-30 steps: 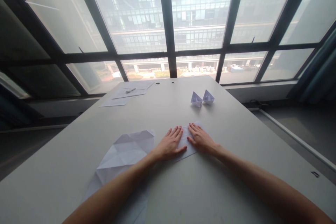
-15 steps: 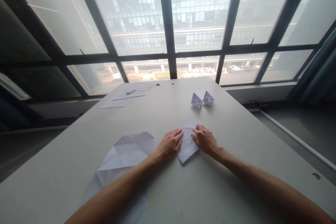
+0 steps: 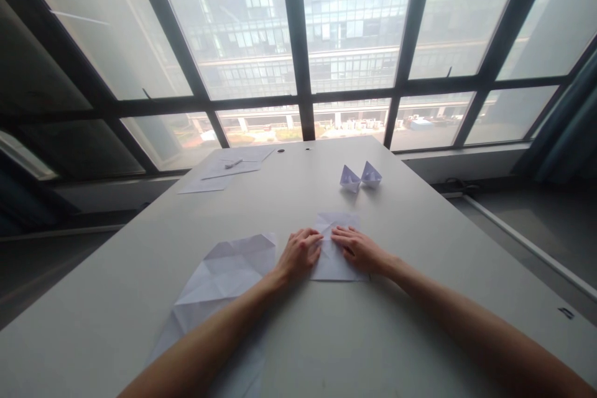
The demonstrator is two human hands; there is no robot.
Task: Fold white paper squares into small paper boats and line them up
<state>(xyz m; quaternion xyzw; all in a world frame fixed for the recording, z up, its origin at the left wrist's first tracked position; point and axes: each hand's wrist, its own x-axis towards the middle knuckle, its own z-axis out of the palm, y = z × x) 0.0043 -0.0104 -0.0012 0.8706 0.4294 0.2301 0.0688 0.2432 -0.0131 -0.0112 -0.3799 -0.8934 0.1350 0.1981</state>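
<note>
A folded sheet of white paper (image 3: 336, 268) lies squarely on the table in front of me, with crease lines running across it. My left hand (image 3: 299, 254) is at its left edge, fingers bent and thumb close to them, gripping that edge. Across the upper middle of the sheet, my right hand (image 3: 359, 249) rests with its fingers stretched out flat on the paper. Two small folded paper boats (image 3: 349, 180) stand side by side beyond my hands. To the left, a larger creased sheet (image 3: 224, 273) lies partly under my left forearm.
At the far left of the white table (image 3: 289, 199) are several flat paper sheets (image 3: 205, 183) with a white pen-like object (image 3: 233, 163) on top. Large framed windows rise behind the table. A pale rail (image 3: 532, 249) runs along the floor at the right.
The folded sheet has turned from a corner-toward-me position to lie square. My right hand has shifted left and flattened onto it; my left hand has stayed near its left edge.
</note>
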